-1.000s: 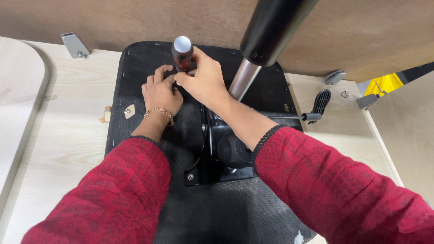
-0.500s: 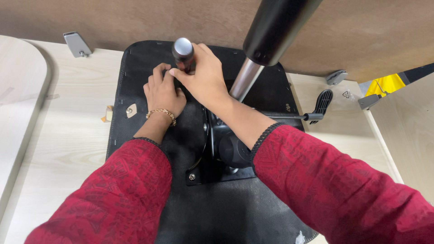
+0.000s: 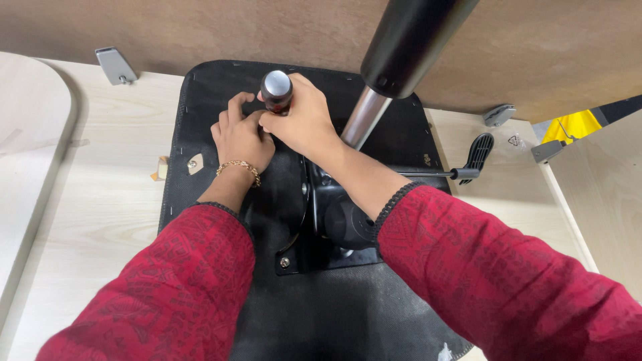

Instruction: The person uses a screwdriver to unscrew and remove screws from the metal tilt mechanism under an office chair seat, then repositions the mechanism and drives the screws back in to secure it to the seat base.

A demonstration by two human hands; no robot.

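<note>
On the upturned black seat (image 3: 221, 87), near its far edge, held a screwdriver (image 3: 276, 91) standing straight up, tip down by the far corner of the metal plate (image 3: 314, 200). Wrapped the right hand (image 3: 304, 124) around the handle, fingers curled tight. Pinched the left hand (image 3: 242, 137) fingers around the shaft, low down by the seat. Already had one screw (image 3: 285, 262) sitting in the plate's near corner. Looked only partly done; could not see the far screws under the hands.
</note>
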